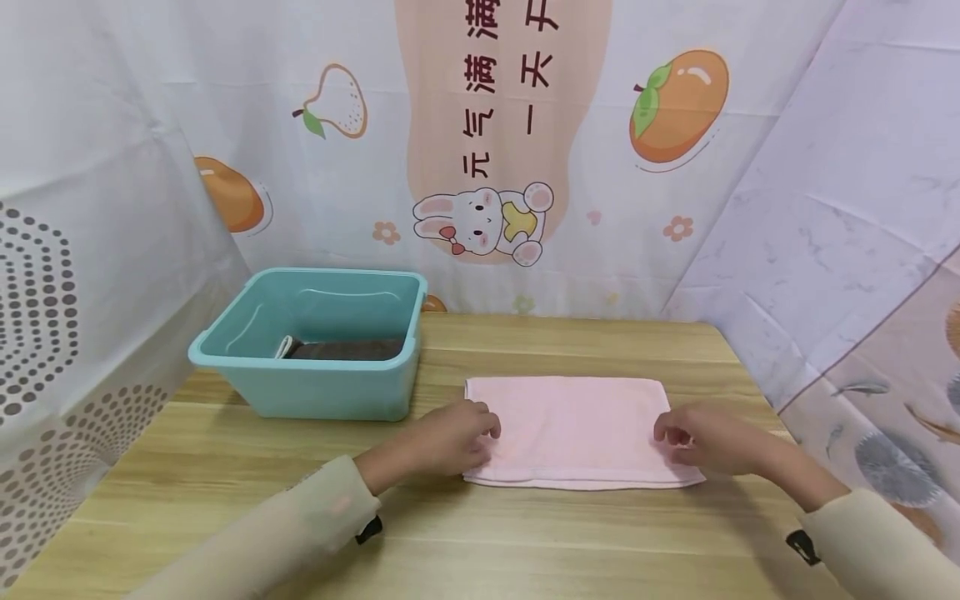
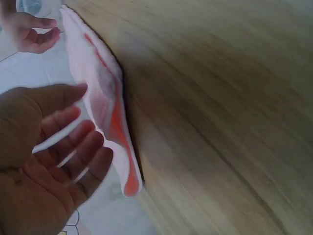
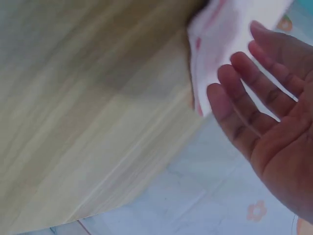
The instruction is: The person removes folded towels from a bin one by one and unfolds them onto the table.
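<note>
A pink towel (image 1: 573, 425) lies folded into a flat rectangle on the wooden table, its layered edge toward me. My left hand (image 1: 453, 437) is at the towel's left side, fingers loosely bent near its lower left corner. At the opposite side, my right hand (image 1: 708, 437) hovers by the right edge with relaxed fingers. In the left wrist view the left hand (image 2: 58, 147) has its fingers spread, and the towel (image 2: 90, 68) shows an orange-pink inside between its layers. The right wrist view has the right hand (image 3: 274, 103) with nothing in it, fingertips close to the towel's corner (image 3: 205, 88).
A turquoise plastic bin (image 1: 322, 387) stands on the table (image 1: 525, 533) at the back left. Inside it lies a dark brown folded cloth (image 1: 348, 349) and something with a white edge. Printed curtains (image 1: 337, 208) hang behind and along both sides.
</note>
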